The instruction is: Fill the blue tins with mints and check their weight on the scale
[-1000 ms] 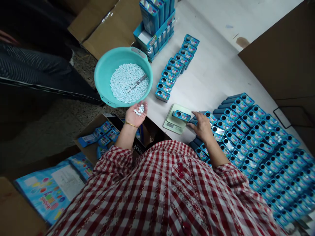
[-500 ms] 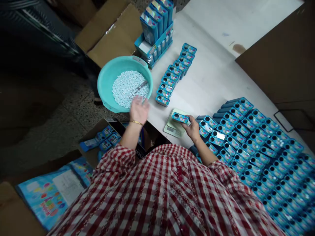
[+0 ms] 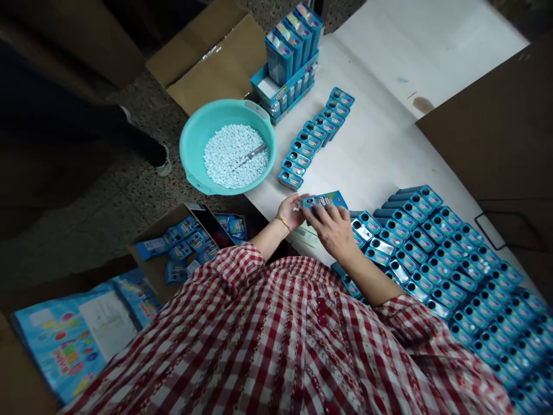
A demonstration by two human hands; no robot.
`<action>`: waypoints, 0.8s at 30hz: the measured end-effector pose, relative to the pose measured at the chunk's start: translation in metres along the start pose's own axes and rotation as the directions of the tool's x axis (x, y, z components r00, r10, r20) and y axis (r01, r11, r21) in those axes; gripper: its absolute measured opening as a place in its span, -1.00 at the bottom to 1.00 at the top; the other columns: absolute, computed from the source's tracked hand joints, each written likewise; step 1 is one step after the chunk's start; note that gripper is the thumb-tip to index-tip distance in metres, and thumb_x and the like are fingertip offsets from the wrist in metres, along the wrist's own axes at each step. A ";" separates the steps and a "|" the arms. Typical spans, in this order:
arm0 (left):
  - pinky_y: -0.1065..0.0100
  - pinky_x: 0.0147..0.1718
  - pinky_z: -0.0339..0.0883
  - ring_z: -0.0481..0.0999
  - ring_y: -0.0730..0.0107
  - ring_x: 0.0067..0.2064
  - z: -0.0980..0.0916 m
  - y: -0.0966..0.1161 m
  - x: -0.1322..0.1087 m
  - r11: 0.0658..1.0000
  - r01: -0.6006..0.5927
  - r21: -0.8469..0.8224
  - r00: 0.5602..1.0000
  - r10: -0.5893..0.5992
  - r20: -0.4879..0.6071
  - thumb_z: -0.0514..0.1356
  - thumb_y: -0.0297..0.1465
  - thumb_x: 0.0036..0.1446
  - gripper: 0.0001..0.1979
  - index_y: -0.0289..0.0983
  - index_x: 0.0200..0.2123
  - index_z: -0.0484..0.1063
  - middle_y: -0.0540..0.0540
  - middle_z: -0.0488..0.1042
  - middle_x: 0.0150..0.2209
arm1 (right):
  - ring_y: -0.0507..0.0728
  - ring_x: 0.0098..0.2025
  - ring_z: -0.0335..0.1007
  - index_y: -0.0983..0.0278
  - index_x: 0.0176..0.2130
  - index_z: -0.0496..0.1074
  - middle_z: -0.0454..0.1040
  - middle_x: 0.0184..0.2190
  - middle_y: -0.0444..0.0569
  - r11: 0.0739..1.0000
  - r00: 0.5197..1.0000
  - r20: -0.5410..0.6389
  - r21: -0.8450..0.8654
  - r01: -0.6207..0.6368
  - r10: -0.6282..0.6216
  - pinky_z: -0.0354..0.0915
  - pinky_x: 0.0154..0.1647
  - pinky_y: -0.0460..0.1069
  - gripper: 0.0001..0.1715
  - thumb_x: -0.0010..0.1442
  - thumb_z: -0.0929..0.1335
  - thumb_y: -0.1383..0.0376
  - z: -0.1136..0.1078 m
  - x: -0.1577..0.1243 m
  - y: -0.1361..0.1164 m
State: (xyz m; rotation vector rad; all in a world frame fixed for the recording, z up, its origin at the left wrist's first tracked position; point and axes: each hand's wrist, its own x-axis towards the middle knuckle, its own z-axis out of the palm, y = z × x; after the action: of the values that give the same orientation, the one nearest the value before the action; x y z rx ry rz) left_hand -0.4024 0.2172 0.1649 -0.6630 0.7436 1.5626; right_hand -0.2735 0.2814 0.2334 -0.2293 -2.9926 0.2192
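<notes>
My right hand (image 3: pixel 334 230) grips a blue tin (image 3: pixel 327 200), tipped on its side above a pale green digital scale (image 3: pixel 307 235). At the tin's left end my left hand (image 3: pixel 289 212) is cupped, palm up, with a few small white pellets (image 3: pixel 297 207) in it. The scale is mostly hidden beneath my hands. Left of them stands a turquoise basin (image 3: pixel 190 141), partly filled with white pellets (image 3: pixel 233 158). A long metal utensil (image 3: pixel 254 153) lies on those pellets.
A row of blue tins (image 3: pixel 309 138) runs back along the white table (image 3: pixel 367 132). Many more tins (image 3: pixel 432 253) stand packed at right. A display carton (image 3: pixel 283 86) holds upright tins. Boxes of blue packs (image 3: pixel 181 248) sit at lower left. A person's leg (image 3: pixel 147 147) shows at left.
My left hand has moved right from the basin to the tin. My right hand has shifted its grip, and the tin has gone from upright to tipped toward my left palm.
</notes>
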 end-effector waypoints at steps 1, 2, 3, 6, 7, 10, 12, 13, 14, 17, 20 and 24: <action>0.38 -0.27 0.33 0.49 0.43 -0.42 -0.002 0.000 0.001 1.000 -0.003 -0.009 1.000 0.003 -0.012 -0.04 -0.39 0.18 -0.70 -0.39 -0.41 0.44 -0.14 0.50 -0.48 | 0.25 -0.03 0.18 0.14 0.10 0.23 0.36 -0.05 0.06 0.996 0.997 -0.032 0.049 -0.068 0.070 0.10 -0.08 0.15 -0.50 0.17 0.23 0.39 0.002 -0.002 0.005; 0.38 -0.29 0.34 0.48 0.44 -0.45 -0.004 0.001 0.002 1.000 -0.009 -0.019 1.000 0.009 -0.020 -0.03 -0.40 0.17 -0.71 -0.39 -0.42 0.43 -0.13 0.50 -0.50 | 0.24 -0.04 0.19 0.15 0.08 0.26 0.37 -0.07 0.06 0.983 0.987 -0.068 0.121 -0.137 0.145 0.12 -0.08 0.15 -0.51 0.15 0.25 0.38 0.005 -0.005 0.010; 0.38 -0.30 0.35 0.48 0.44 -0.46 -0.007 0.002 0.003 0.999 -0.016 -0.028 1.000 0.016 -0.022 -0.02 -0.41 0.16 -0.72 -0.39 -0.43 0.43 -0.13 0.50 -0.51 | 0.24 -0.06 0.21 0.16 0.05 0.29 0.38 -0.09 0.04 0.956 0.970 -0.099 0.218 -0.197 0.222 0.14 -0.08 0.15 -0.53 0.12 0.27 0.36 0.009 -0.009 0.015; 0.35 -0.27 0.36 0.52 0.37 -0.38 -0.019 0.008 0.001 1.000 -0.015 -0.027 1.000 0.015 -0.011 -0.02 -0.42 0.16 -0.73 -0.39 -0.42 0.43 -0.18 0.52 -0.45 | 0.18 -0.10 0.28 0.19 -0.06 0.33 0.39 -0.16 -0.01 0.766 0.890 -0.113 0.563 -0.309 0.442 0.20 -0.06 0.12 -0.61 0.06 0.31 0.31 0.031 -0.022 0.028; 0.33 -0.26 0.37 0.53 0.34 -0.33 -0.024 0.011 -0.001 1.000 -0.019 -0.022 1.000 0.018 -0.009 -0.02 -0.43 0.15 -0.74 -0.39 -0.40 0.44 -0.20 0.53 -0.43 | 0.16 -0.13 0.30 0.20 -0.09 0.33 0.40 -0.18 -0.03 0.668 0.856 -0.079 0.663 -0.339 0.512 0.23 -0.08 0.10 -0.63 0.05 0.32 0.29 0.041 -0.026 0.031; 0.32 -0.26 0.38 0.54 0.32 -0.29 -0.038 0.020 -0.010 0.998 -0.055 -0.008 0.996 0.054 -0.067 0.00 -0.44 0.14 -0.76 -0.39 -0.35 0.44 -0.20 0.53 -0.40 | 0.11 -0.23 0.33 0.22 -0.16 0.30 0.38 -0.27 -0.09 0.370 0.746 0.081 0.830 -0.418 0.661 0.29 -0.18 0.06 -0.64 0.00 0.35 0.23 0.073 -0.036 0.034; 0.35 -0.29 0.39 0.54 0.34 -0.32 -0.047 0.025 -0.017 0.997 -0.081 -0.002 0.989 0.080 -0.128 -0.01 -0.44 0.14 -0.77 -0.39 -0.36 0.43 -0.20 0.53 -0.41 | 0.10 -0.26 0.32 0.22 -0.19 0.29 0.36 -0.30 -0.11 0.271 0.703 0.144 0.854 -0.444 0.696 0.29 -0.20 0.04 -0.62 -0.05 0.38 0.20 0.090 -0.041 0.032; 0.36 -0.30 0.39 0.54 0.35 -0.32 -0.051 0.027 -0.021 0.996 -0.090 -0.002 0.985 0.089 -0.150 -0.01 -0.44 0.14 -0.76 -0.40 -0.38 0.43 -0.20 0.53 -0.42 | 0.09 -0.26 0.31 0.23 -0.20 0.29 0.35 -0.30 -0.11 0.260 0.694 0.155 0.853 -0.454 0.703 0.29 -0.19 0.04 -0.62 -0.06 0.39 0.20 0.096 -0.043 0.031; 0.37 -0.31 0.40 0.54 0.35 -0.33 -0.055 0.028 -0.024 0.995 -0.096 -0.002 0.982 0.095 -0.165 -0.02 -0.44 0.15 -0.76 -0.40 -0.39 0.42 -0.21 0.53 -0.41 | 0.09 -0.25 0.31 0.23 -0.20 0.29 0.35 -0.29 -0.10 0.264 0.692 0.157 0.847 -0.461 0.705 0.28 -0.17 0.05 -0.62 -0.06 0.39 0.20 0.100 -0.044 0.030; 0.37 -0.32 0.41 0.54 0.35 -0.31 -0.064 0.028 -0.033 0.994 -0.111 -0.006 0.979 0.108 -0.176 -0.02 -0.44 0.15 -0.75 -0.40 -0.39 0.42 -0.23 0.53 -0.40 | 0.12 -0.16 0.30 0.24 -0.13 0.26 0.34 -0.19 -0.04 0.317 0.728 0.153 0.827 -0.465 0.668 0.25 -0.07 0.09 -0.57 -0.04 0.37 0.24 0.099 -0.049 0.027; 0.37 -0.31 0.42 0.54 0.34 -0.29 -0.072 0.027 -0.039 0.993 -0.118 -0.009 0.980 0.115 -0.163 -0.01 -0.43 0.14 -0.76 -0.40 -0.38 0.43 -0.23 0.53 -0.37 | 0.18 0.07 0.19 0.20 0.07 0.15 0.24 0.05 0.04 0.399 0.795 0.130 0.809 -0.431 0.593 0.16 0.08 0.15 -0.33 -0.03 0.36 0.25 0.081 -0.055 0.026; 0.37 -0.29 0.42 0.54 0.34 -0.28 -0.078 0.026 -0.043 0.993 -0.120 -0.017 0.975 0.115 -0.189 -0.01 -0.44 0.14 -0.76 -0.41 -0.33 0.43 -0.23 0.53 -0.36 | 0.19 0.15 0.11 0.15 0.13 0.11 0.16 0.14 0.02 0.445 0.714 0.022 0.769 -0.459 0.700 0.16 0.09 0.18 -0.33 0.04 0.33 0.22 0.056 -0.067 0.030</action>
State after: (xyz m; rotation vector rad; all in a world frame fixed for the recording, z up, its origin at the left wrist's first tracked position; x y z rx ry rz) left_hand -0.4231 0.1276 0.1512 -0.8077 0.9170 1.6360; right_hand -0.2119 0.2930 0.1662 -1.0897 -2.1253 1.2959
